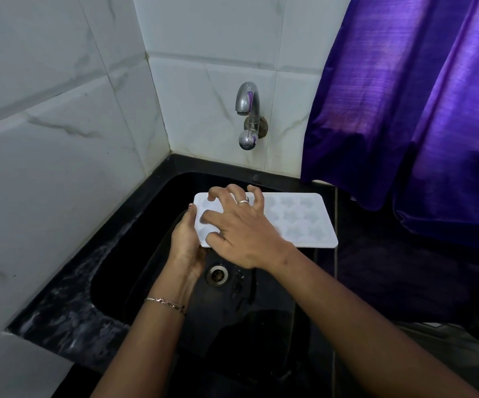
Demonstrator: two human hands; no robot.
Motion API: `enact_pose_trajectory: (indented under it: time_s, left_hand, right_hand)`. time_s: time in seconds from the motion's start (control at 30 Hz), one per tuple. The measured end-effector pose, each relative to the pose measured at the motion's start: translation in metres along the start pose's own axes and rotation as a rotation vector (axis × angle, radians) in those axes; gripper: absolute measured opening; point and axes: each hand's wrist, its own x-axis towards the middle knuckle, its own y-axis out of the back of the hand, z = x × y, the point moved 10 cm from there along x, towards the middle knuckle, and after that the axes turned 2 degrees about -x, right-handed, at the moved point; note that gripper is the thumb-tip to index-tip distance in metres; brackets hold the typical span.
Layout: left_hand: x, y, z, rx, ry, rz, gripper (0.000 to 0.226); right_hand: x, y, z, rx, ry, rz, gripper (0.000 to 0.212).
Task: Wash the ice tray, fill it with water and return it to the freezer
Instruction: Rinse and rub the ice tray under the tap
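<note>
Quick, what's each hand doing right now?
Left hand: holds the left end of the tray.
Right hand: fingers curled over the tray's top, clasping it.

Dim, cool light here — the sink at lower centre falls into near-black, detail lost. Upper right, the curtain shines purple. My ice tray looks washed pale. The wall tiles bow toward the left edge — wide-angle bend.
</note>
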Motion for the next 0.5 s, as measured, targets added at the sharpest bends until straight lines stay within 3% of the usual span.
enact_pose_trajectory:
  time_s: [0.5]
  left_hand:
    - [0.0041, -0.0004, 0.0048, 0.002, -0.072, 0.006, 0.037]
  right_hand:
    - [0.001, 0.0047, 0.0062, 0.044, -0.059, 0.026, 0.056]
